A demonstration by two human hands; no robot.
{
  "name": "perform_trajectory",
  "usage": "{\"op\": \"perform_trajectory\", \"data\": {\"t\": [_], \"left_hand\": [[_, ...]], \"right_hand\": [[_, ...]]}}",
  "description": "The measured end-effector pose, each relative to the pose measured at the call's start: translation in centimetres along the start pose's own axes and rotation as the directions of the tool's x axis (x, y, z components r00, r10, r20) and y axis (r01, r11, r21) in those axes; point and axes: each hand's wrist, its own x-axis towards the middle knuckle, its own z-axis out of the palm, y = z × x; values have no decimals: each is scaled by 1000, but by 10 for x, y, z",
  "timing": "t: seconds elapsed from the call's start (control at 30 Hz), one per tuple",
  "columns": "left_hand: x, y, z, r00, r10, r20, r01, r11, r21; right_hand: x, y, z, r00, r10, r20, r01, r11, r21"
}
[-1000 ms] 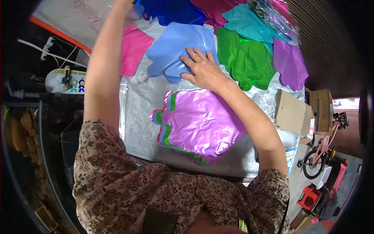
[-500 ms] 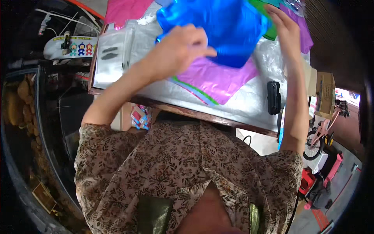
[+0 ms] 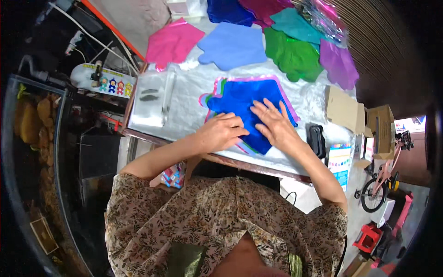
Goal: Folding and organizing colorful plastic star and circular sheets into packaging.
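Observation:
A flat blue foil balloon [image 3: 242, 97] with a rounded tab at its left lies on top of a stack of similar pieces on the table. Pink, green and purple edges [image 3: 290, 104] of the stack show around it. On its lower left part rests my left hand [image 3: 222, 132], its fingers slightly bent and their tips touching the foil. My right hand [image 3: 275, 123] presses flat on the right part of the blue balloon, fingers spread. Both hands hide some of its surface.
Beyond the stack lie more flat balloons: pink [image 3: 173, 42], light blue [image 3: 233, 46], green [image 3: 293, 55] and purple [image 3: 338, 63]. A clear plastic bag [image 3: 150, 106] is at the left, a black case [image 3: 316, 141] at the right. Cardboard [image 3: 341, 110] sits by the right edge.
The blue balloon, raised and blurred before, now lies flat on the stack. Both hands have come down onto it, the right one moving inward from the far right. The view has shifted.

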Motion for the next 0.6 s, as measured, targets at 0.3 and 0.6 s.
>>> {"op": "perform_trajectory", "data": {"t": [0.3, 0.6], "left_hand": [[163, -160, -32, 990, 113, -90, -102, 987, 122], [318, -361, 14, 994, 110, -4, -84, 784, 615]], "right_hand": [[-11, 0, 11, 995, 52, 82, -51, 999, -10], [0, 1, -9, 994, -105, 15, 105, 994, -20]]}}
